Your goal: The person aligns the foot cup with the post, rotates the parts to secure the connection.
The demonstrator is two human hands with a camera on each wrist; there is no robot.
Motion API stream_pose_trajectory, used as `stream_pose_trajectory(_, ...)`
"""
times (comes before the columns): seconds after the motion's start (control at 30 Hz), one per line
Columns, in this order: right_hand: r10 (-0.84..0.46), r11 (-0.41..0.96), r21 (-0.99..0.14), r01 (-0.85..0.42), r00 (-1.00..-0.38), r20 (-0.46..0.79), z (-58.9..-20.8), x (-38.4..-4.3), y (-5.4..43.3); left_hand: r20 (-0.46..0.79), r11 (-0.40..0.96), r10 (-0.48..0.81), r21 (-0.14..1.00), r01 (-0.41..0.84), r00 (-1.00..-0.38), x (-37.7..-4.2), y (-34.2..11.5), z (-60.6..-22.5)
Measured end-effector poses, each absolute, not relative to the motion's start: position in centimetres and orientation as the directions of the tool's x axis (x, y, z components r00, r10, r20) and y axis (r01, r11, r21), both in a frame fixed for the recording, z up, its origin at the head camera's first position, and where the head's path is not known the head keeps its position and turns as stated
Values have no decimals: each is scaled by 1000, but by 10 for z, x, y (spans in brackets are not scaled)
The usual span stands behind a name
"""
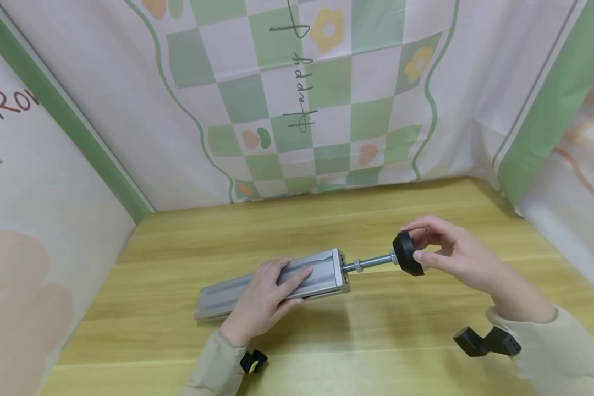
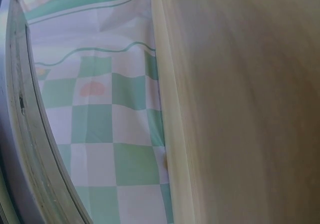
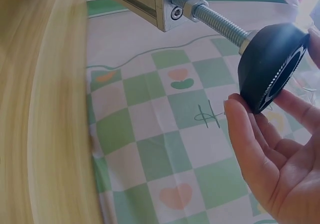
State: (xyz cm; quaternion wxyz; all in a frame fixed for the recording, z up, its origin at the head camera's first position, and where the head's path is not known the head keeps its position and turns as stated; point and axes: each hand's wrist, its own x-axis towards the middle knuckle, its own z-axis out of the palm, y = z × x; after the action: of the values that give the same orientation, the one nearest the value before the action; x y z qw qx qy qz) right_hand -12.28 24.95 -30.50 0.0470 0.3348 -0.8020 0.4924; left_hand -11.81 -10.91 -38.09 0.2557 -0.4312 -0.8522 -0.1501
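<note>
A silver aluminium profile (image 1: 322,269) lies at a slant over the wooden table. My left hand (image 1: 262,297) grips it from above, with fingers across its top. From its right end plate sticks a threaded rod (image 1: 378,260) with a hex nut (image 1: 358,266) on it. At the rod's outer end is a black levelling foot (image 1: 407,253), wide and round. My right hand (image 1: 447,250) pinches the foot's rim between thumb and fingers. The right wrist view shows the ribbed, hollow underside of the foot (image 3: 272,67). The left wrist view shows only the profile's side (image 2: 30,124), not my left fingers.
The wooden table (image 1: 168,236) ends at a checked green and white cloth (image 1: 302,99) hung behind it. Printed cloth walls (image 1: 34,220) stand on the left and right. A small black device is strapped to each wrist.
</note>
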Motion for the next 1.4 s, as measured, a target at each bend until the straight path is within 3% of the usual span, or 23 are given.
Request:
stream_pose_trajectory(0.23, -445, 364, -780, -509, -831, 335, -306, -122, 249, 567, 583, 659, 31, 812, -495, -118, -110, -382)
stream_pose_trajectory(0.43, -380, 443, -814, -375, -901, 208, -303, -122, 249, 560, 582, 662, 33, 812, -498, -118, -110, -382)
stream_pose_trajectory(0.8, -357, 476, -816, -328, -920, 161, -301, -122, 244, 560, 596, 650, 43, 802, -513, -117, -112, -382)
stream_pose_trajectory(0.93, -417, 369, -810, -455, -860, 294, -305, -123, 247, 562, 597, 649, 43, 801, -513, -117, -112, -382)
stream_pose_trajectory(1.13, -589, 172, -675, -718, -624, 514, -301, -121, 251, 560, 596, 647, 52, 801, -518, -118, -112, -380)
stream_pose_trajectory(1.27, -616, 191, -603, -775, -572, 541, -300, -121, 251, 561, 596, 649, 45, 802, -514, -118, -111, -381)
stream_pose_trajectory(1.4, -601, 222, -579, -784, -578, 552, -301, -121, 253, 555, 597, 654, 39, 801, -514, -119, -110, -382)
